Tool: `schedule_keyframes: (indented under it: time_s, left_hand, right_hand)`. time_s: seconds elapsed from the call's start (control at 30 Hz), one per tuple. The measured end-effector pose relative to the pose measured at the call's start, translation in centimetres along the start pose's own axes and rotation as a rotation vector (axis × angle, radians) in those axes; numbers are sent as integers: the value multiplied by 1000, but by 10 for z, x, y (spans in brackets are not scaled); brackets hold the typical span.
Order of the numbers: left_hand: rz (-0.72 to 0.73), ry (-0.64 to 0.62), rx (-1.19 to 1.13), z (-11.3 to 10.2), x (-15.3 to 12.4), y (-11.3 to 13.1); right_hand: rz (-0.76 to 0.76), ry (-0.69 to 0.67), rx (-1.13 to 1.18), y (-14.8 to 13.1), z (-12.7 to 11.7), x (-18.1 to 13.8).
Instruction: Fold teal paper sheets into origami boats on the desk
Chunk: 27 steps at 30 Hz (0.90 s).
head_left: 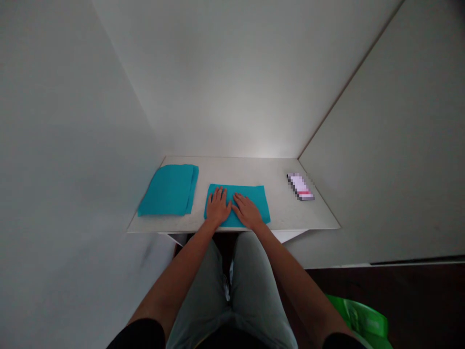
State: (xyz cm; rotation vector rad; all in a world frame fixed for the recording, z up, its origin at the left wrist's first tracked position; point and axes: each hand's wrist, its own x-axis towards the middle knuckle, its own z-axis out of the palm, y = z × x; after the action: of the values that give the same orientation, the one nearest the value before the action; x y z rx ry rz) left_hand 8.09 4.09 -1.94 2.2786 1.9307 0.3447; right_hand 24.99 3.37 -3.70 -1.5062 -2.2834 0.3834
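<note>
A folded teal cloth (254,196) lies on the small white table (279,213) near its front edge. My left hand (218,206) rests flat on the cloth's left half, fingers stretched out. My right hand (247,209) lies flat beside it on the middle of the cloth, fingers spread and pointing up and to the left. The two hands nearly touch at the thumbs. Neither hand holds anything. A stack of folded teal cloths (169,190) sits at the table's left, apart from both hands.
A small blurred-out object (301,186) lies at the table's right edge. White walls close in on the left, back and right. My legs in grey trousers (232,291) are below the table. A green bag (363,317) sits on the dark floor at lower right.
</note>
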Motion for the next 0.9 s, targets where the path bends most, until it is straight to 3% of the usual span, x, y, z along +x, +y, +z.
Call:
schedule_keyframes:
  time_s: [0.17,0.3,0.43,0.7,0.9]
  left_hand:
    - [-31,55,5,-1,13,-11]
    - [-26,44,1,-1,13,-23]
    - [-14,40,-10,-3,14,-32]
    - [-27,31,-26,-5,16,-35]
    - [32,-1,18,-11,6,-52]
  right_hand:
    - [54,-36,-87,7,-13,-3]
    - [177,-61,-150,37,-37,-6]
    - [204,-78,-195,59,-50,-10]
    - [267,-69,-229,55,-49,-10]
    - [261,-75,-245,55,-49,-10]
